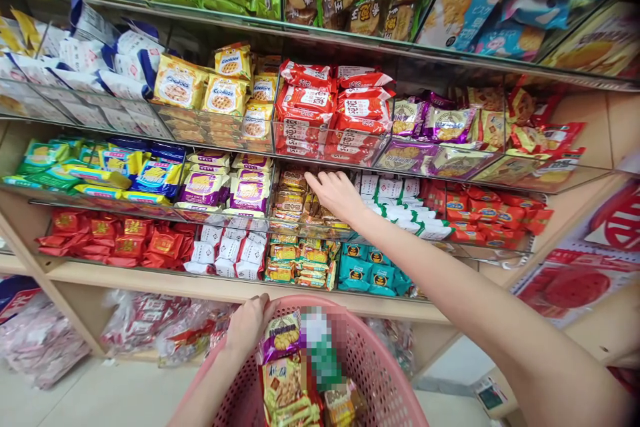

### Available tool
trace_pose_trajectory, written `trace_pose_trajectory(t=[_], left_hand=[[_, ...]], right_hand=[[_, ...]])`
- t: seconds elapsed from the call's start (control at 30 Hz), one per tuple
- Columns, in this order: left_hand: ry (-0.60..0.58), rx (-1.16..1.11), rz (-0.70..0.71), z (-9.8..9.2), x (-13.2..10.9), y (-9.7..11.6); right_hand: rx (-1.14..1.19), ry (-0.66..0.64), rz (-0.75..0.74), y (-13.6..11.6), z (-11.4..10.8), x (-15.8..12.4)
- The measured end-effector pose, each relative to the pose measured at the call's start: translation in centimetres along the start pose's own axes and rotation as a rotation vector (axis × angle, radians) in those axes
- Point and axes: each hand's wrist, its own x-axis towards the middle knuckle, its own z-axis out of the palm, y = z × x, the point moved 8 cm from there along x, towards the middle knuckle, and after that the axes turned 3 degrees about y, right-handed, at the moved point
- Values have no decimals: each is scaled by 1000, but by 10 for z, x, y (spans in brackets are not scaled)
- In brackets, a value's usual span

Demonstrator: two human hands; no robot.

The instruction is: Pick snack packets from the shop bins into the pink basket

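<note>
My left hand point(249, 324) is closed over the near-left part of the rim of a pink perforated plastic basket point(385, 347). My right hand point(337, 195) reaches across to the lower shelf, its fingers apart over a compartment of small brown and gold snack packets point(291, 199). Nothing shows in that hand, though its fingertips partly cover the packets. Inside the basket lie a purple and cream biscuit packet point(281, 337), a larger yellow and red snack packet point(287, 390) and a brown-gold packet point(343, 403). Beside them, a white and green item point(323, 347) is pixelated.
Red packets point(335, 107) and yellow cookie packets point(223, 93) fill clear-fronted compartments above. Teal packets point(370, 270) and orange packets point(493, 213) sit to the right. Glass shelf edges point(320, 30) run across. Plastic-bagged goods point(150, 320) lie beneath the shelves.
</note>
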Motion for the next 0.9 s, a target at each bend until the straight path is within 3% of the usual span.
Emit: trace_pose_trajectory(t=[0.2,0.27,0.33,0.4,0.57,0.67,0.8,0.9], left_hand=[[15,-29,-10,4,2,-5],[27,-49,-19,4,2,-7],[58,-72,-24,0,1,-7],[117,-110,-9,-8,1,-3],[352,-453,176,-42,-8,21],[430,-639,323,-52,-22,41],[383,-666,470,-47,-42,73],[387,-669,501,-44,-49,88]], right_hand=[[253,183,-59,-37,-65,-42],[438,249,-7,-49,-83,-69],[646,279,112,-58,-87,-98],[891,263,315,-64,-72,-124],[1666,137,917,-87,11,-174],[1979,47,1221,-104,48,-193],[2253,-11,1521,-122,66,-209],[2381,-44,1689,-133,71,-214]])
